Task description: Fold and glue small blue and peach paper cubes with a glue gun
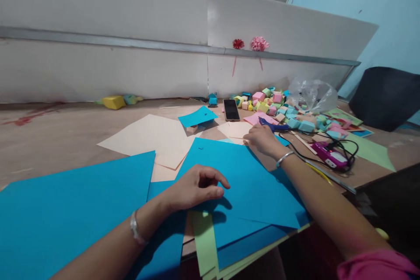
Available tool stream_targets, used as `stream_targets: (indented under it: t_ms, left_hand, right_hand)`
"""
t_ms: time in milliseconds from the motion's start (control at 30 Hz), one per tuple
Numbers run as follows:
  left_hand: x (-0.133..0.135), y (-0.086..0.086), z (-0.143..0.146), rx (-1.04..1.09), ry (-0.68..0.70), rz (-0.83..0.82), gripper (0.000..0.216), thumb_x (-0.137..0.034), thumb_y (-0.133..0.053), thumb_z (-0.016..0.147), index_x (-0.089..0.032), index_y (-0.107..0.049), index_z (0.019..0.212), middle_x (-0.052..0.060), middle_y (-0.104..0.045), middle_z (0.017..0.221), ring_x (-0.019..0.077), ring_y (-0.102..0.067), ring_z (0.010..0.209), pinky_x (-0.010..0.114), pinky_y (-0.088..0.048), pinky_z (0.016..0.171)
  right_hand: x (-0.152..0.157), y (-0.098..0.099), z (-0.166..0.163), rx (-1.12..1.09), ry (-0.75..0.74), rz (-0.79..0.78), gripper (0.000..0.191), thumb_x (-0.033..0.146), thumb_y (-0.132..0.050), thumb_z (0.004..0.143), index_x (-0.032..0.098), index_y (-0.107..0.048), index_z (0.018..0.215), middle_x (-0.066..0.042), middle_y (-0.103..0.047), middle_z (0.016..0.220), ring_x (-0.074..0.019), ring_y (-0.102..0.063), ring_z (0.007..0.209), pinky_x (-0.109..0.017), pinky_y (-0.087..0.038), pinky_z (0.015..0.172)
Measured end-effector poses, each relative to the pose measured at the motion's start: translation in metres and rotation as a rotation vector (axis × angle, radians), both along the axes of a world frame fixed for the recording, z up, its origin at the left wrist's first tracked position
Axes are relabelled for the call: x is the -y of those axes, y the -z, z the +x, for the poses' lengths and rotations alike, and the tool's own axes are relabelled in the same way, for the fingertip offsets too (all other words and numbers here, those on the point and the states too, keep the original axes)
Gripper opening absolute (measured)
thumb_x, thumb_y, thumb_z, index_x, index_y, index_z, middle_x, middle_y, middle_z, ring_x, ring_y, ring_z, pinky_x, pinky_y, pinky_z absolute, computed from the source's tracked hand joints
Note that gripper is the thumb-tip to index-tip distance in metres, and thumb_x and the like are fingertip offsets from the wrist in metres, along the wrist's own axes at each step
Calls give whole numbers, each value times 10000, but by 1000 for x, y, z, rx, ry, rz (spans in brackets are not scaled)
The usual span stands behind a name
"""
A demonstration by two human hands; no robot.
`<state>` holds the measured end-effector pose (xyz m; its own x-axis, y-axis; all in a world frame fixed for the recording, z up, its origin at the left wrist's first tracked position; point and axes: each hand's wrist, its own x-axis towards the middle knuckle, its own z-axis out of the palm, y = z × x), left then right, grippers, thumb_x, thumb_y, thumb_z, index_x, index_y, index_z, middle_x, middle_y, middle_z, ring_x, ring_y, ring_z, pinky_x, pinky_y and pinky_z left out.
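Observation:
My left hand hovers just over a blue paper sheet, its thumb and forefinger apart and nothing between them. Farther forward, my right hand reaches to the edge of some pale peach paper. Its fingers are drawn together and point down; what they hold, if anything, is hidden. Right behind that hand lies a blue glue gun. Another large blue sheet covers the table at the left. Light green sheets stick out under the blue ones at the front edge.
A phone lies near a heap of small folded paper boxes and a clear plastic bag. To the right are a purple power strip with black cable and a metal ruler. A yellow paper box sits by the wall.

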<state>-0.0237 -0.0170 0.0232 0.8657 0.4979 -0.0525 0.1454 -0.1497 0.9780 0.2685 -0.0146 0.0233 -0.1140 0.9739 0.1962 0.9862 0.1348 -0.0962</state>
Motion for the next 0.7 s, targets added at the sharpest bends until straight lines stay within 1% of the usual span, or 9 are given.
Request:
stream_targets:
  t_ms: [133,200,267,333,400,467,533,600,700]
  left_hand:
    - [-2,2,1,27,-80,42,312,-431,-717,739,-143,-749,852,13,-544,627,93,-433,537,236,-331,488]
    - [-3,3,3,37,-202,78,277,-414,-699,754,-149,-743,817,9,-553,618,92,-432,527,234,-337,481]
    - [-5,3,5,55,-372,122,260,-409,-684,764,-153,-729,768,11,-572,618,107,-469,549,240,-373,498]
    - [-8,2,6,82,-537,143,255,-405,-690,756,-152,-720,777,25,-616,670,136,-536,619,253,-432,548]
    - [-11,1,5,123,-657,118,299,-403,-715,731,-147,-715,885,48,-659,782,163,-589,712,270,-482,605]
    - [-13,-1,4,163,-691,61,394,-413,-728,713,-145,-695,999,78,-674,916,183,-616,798,286,-511,651]
    - [-15,-2,4,181,-672,13,400,-418,-719,715,-145,-689,1005,84,-669,962,175,-621,802,287,-515,670]
    - [-16,0,3,170,-638,8,286,-383,-687,742,-134,-696,881,54,-655,833,139,-596,702,259,-489,631]
    - [-18,7,3,124,-630,29,188,-298,-626,773,-131,-654,691,-13,-528,577,96,-501,527,219,-392,509]
  right_hand:
    - [3,-11,11,-234,118,256,224,202,-494,877,148,-705,927,-136,-655,1045,-249,-514,1069,-329,-350,882]
    - [6,-16,13,-387,174,399,299,259,-399,926,140,-651,1035,-150,-613,1127,-256,-497,1112,-342,-380,886]
    - [7,-15,11,-551,196,472,325,309,-365,931,135,-599,1072,-137,-613,1053,-242,-540,1015,-341,-428,816]
    - [6,-9,7,-708,167,451,289,351,-416,898,138,-586,993,-74,-602,854,-192,-563,790,-308,-452,680]
    - [5,-2,0,-843,102,376,242,377,-496,850,150,-574,882,-5,-541,706,-135,-506,617,-263,-426,566]
    - [4,4,-9,-949,33,291,238,393,-567,809,156,-570,831,24,-513,669,-104,-473,566,-236,-406,520]
    - [6,8,-18,-1027,-30,212,257,389,-624,778,152,-596,875,24,-535,697,-95,-489,578,-229,-419,523]
    - [9,9,-27,-1076,-85,140,302,368,-663,759,154,-625,969,19,-562,724,-100,-520,605,-236,-445,545]
    - [15,7,-37,-1095,-137,59,331,332,-683,763,164,-653,1046,18,-577,697,-112,-543,611,-248,-461,558]
